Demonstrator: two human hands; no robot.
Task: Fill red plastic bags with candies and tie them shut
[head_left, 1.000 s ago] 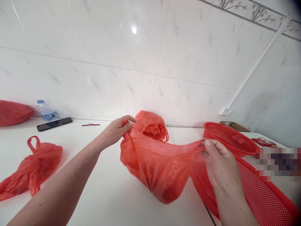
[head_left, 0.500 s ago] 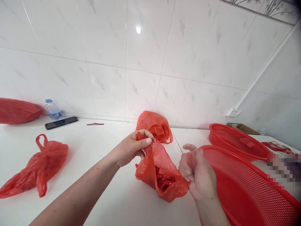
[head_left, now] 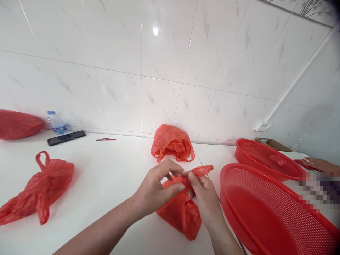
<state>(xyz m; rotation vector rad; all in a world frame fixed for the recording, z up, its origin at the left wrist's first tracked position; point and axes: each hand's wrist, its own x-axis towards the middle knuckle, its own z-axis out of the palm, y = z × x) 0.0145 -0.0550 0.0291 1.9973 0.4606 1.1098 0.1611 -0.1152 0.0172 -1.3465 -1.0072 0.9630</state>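
Observation:
A red plastic bag (head_left: pixel 172 214) rests on the white table in front of me, its top drawn together. My right hand (head_left: pixel 204 194) pinches the gathered top, and a twisted handle end sticks out past the fingers to the right. Close by on the left, my left hand (head_left: pixel 159 186) has thumb and fingers spread apart at the bag's neck. Its fingertips are near the right hand's, and I cannot tell whether they touch the plastic. What lies inside the bag is mostly hidden now.
Behind it sits a crumpled bundle of red bags (head_left: pixel 174 141). A tied red bag (head_left: pixel 58 173) lies left, with a phone (head_left: pixel 66 138), a water bottle (head_left: pixel 57 124) and a red strip (head_left: pixel 106 139) beyond. Red mesh baskets (head_left: pixel 265 180) stand right; another person's hand (head_left: pixel 322 164) shows far right.
The bag's mouth, wide before with red packets visible, is now gathered. My hands have come together at its neck; the left let go, while the right moved left and grips the top.

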